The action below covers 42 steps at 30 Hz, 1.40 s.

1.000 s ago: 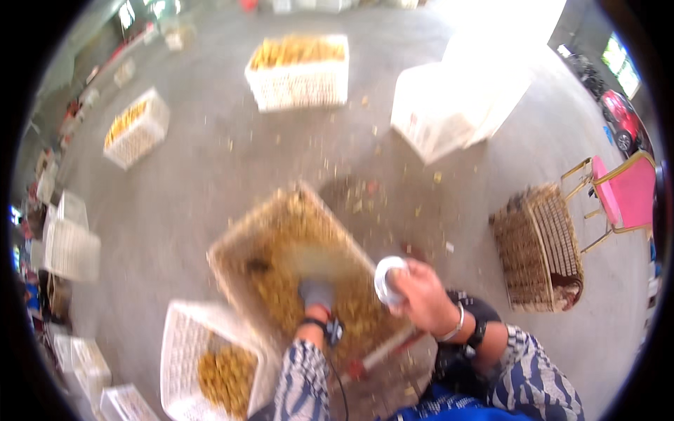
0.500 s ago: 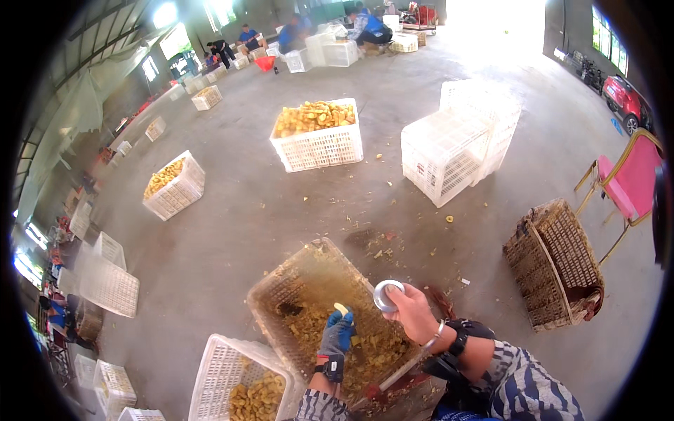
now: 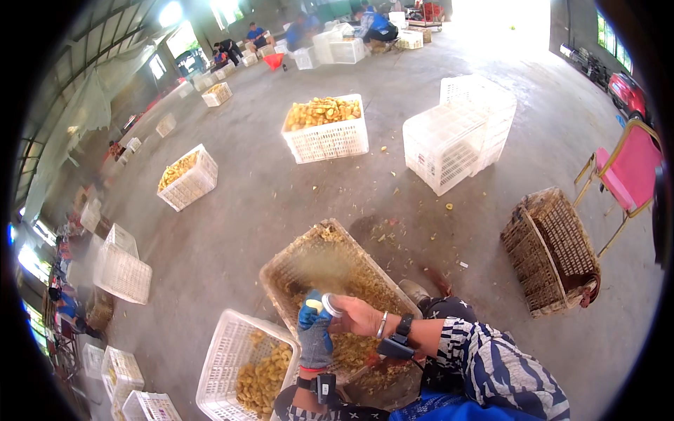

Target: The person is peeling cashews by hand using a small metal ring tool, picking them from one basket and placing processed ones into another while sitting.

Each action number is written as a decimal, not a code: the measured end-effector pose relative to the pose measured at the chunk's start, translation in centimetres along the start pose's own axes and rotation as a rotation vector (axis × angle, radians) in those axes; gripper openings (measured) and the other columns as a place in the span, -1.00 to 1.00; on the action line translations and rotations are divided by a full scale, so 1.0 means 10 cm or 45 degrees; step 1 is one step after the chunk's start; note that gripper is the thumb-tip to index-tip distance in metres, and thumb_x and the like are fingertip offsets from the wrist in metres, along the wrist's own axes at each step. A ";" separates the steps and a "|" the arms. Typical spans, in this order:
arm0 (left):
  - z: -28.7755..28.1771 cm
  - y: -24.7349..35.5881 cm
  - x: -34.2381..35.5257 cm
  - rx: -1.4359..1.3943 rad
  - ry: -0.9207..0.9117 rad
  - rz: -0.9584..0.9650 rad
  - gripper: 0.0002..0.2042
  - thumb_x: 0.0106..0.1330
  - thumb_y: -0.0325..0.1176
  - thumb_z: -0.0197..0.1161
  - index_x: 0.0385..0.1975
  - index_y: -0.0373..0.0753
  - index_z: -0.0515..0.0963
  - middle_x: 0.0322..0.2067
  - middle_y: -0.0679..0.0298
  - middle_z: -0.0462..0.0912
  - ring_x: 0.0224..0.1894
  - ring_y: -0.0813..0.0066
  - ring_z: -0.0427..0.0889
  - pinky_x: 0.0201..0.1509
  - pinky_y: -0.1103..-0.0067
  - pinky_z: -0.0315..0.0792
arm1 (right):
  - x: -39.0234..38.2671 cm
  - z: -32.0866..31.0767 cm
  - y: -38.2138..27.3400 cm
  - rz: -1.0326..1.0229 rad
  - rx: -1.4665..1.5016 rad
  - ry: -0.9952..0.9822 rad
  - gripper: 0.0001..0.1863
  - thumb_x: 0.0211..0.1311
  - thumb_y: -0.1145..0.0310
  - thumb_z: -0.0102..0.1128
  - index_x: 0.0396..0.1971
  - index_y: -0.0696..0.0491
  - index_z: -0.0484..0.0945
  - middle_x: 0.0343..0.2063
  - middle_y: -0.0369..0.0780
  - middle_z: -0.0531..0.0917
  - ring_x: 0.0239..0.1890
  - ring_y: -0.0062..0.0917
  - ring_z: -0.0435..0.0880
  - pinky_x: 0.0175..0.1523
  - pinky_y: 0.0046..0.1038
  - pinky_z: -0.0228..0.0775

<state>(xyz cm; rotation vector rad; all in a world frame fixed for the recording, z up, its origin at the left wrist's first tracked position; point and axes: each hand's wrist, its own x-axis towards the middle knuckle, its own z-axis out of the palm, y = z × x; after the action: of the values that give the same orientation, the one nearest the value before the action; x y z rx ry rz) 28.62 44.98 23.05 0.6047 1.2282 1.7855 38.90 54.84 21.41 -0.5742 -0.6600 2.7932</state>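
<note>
View lifted, concrete floor (image 3: 281, 203), warehouse hall

Ahead of me a white crate (image 3: 325, 130) stands full of yellow fruit, empty white crates (image 3: 456, 137) stacked beside it; a pink chair (image 3: 627, 172) and a tipped wicker basket (image 3: 554, 251) sit to my right.

My L hand (image 3: 315, 331) in blue glove, raised upright, fingers (image 3: 309, 309) curled, forearm coming up from lower edge. R hand (image 3: 359, 317) bare, reaching across to meet L, fingers closed; bracelet + watch on R wrist.
</note>
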 end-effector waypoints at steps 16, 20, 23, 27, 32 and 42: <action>-0.55 0.19 0.05 0.920 -0.115 0.056 -0.53 0.23 -0.55 0.30 0.17 -0.21 0.45 -0.11 0.22 0.59 -0.18 0.52 0.59 -0.13 0.61 0.51 | 0.43 0.02 -0.40 0.075 -0.961 0.229 -0.73 0.37 0.20 0.15 -0.27 0.12 0.61 -0.54 -0.36 0.56 -0.60 -0.73 0.45 -0.56 -0.65 0.19; -0.80 -0.03 0.03 1.151 -0.067 0.187 -0.71 0.34 -0.39 0.27 0.05 -0.23 0.51 -0.32 0.36 0.56 -0.40 0.70 0.49 -0.32 0.68 0.45 | 0.49 0.10 -0.24 0.133 -0.720 0.111 -0.74 0.41 0.21 0.14 -0.28 0.13 0.61 -0.53 -0.36 0.57 -0.57 -0.71 0.47 -0.54 -0.65 0.25; -0.81 -0.03 0.02 0.914 -0.089 -0.183 -0.73 0.36 -0.34 0.26 0.00 -0.25 0.53 -0.34 0.28 0.58 -0.38 0.54 0.53 -0.29 0.60 0.45 | 0.51 0.11 -0.26 0.109 -0.759 0.155 -0.72 0.42 0.20 0.13 -0.23 0.13 0.62 -0.48 -0.35 0.62 -0.55 -0.70 0.52 -0.52 -0.66 0.33; -0.70 0.11 -0.05 0.840 -0.125 -0.406 -0.70 0.32 -0.30 0.30 -0.01 -0.26 0.54 -0.29 0.07 0.67 -0.29 0.17 0.66 -0.19 0.41 0.51 | 0.48 0.11 -0.26 -0.009 -0.990 0.216 -0.66 0.40 0.13 0.14 -0.11 0.10 0.63 -0.38 -0.31 0.69 -0.53 -0.71 0.58 -0.47 -0.68 0.41; -0.84 0.05 -0.15 1.441 -0.062 -0.023 -0.76 0.34 -0.23 0.26 -0.10 -0.21 0.57 -0.35 0.04 0.68 -0.32 0.07 0.69 -0.26 0.33 0.52 | 0.43 0.10 -0.34 -0.296 -1.398 0.394 -0.68 0.36 0.15 0.19 -0.18 0.11 0.67 -0.33 -0.25 0.72 -0.49 -0.65 0.62 -0.42 -0.61 0.44; -0.76 0.16 -0.18 1.318 -0.046 -0.126 -0.79 0.38 -0.21 0.20 -0.18 -0.20 0.58 -0.41 0.08 0.65 -0.34 0.10 0.66 -0.26 0.33 0.50 | 0.55 -0.04 -0.38 -0.646 -1.769 0.799 -0.82 0.22 0.33 0.28 -0.30 0.10 0.72 -0.37 -0.15 0.74 -0.39 -0.48 0.71 -0.30 -0.43 0.58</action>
<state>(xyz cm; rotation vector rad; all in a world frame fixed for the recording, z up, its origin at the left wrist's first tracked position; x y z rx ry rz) 23.08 39.45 21.60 1.0974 2.0889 0.9385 34.58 59.93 21.11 -1.1482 -2.0901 1.2095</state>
